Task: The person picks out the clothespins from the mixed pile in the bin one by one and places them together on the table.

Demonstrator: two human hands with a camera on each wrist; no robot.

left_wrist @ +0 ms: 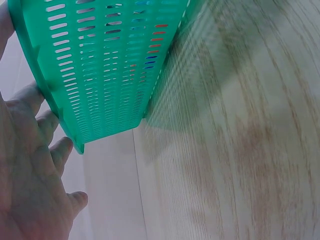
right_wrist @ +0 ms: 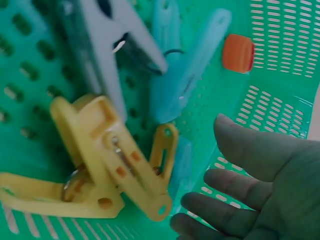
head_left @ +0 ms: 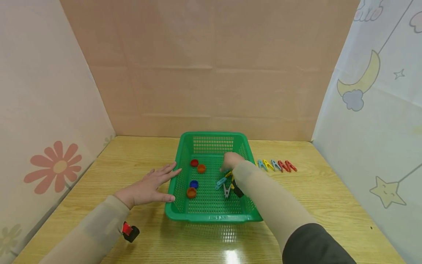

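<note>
A green plastic basket (head_left: 217, 218) stands on the wooden table. At its left rim rests my left hand (head_left: 148, 189), fingers spread and straight, holding nothing. My right hand (head_left: 232, 160) reaches down inside the basket, partly hidden by its own sleeve in the head view. In the right wrist view its fingers (right_wrist: 227, 210) are extended beside the clothespins, with nothing between them and the thumb. Those clothespins are yellow (right_wrist: 137, 165), light blue (right_wrist: 192, 75) and grey (right_wrist: 102, 50), loosely heaped on the basket floor.
On the basket's left side lie round caps: red (head_left: 194, 162), blue (head_left: 194, 184) and orange (head_left: 191, 193), plus another orange cap (head_left: 201, 168). Right of the basket, a row holds blue (head_left: 262, 165), yellow (head_left: 268, 165), grey (head_left: 275, 165) and red clothespins (head_left: 291, 166). Papered walls surround the table.
</note>
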